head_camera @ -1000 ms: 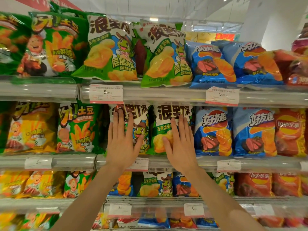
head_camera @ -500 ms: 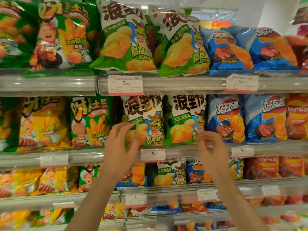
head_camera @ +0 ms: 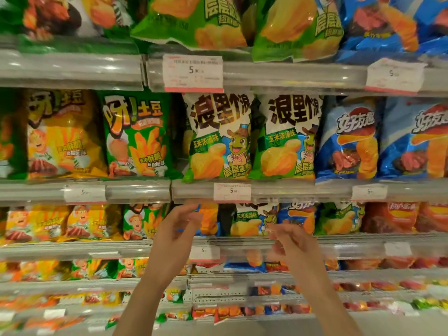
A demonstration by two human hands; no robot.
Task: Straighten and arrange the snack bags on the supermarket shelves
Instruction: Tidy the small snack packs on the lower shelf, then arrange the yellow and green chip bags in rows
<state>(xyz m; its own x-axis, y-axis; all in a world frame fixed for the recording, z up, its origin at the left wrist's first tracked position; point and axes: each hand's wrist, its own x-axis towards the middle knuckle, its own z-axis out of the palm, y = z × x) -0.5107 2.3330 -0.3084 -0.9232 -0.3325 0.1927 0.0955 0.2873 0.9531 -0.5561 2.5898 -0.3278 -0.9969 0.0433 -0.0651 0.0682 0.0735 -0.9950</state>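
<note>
Two green and white corn snack bags stand upright side by side on the middle shelf. My left hand hovers one shelf lower, fingers loosely curled, in front of a blue and orange bag. My right hand is beside it, fingers apart, in front of a blue bag and next to a small green corn bag. Both hands are blurred and hold nothing.
Green and yellow potato stick bags fill the left of the middle shelf, blue bags the right. Price tags hang on clear shelf rails. Lower shelves carry small red and orange bags.
Both hands left the two green corn bags on the middle shelf and dropped to the shelf below. The view tilted downward and moved closer to the shelves.
</note>
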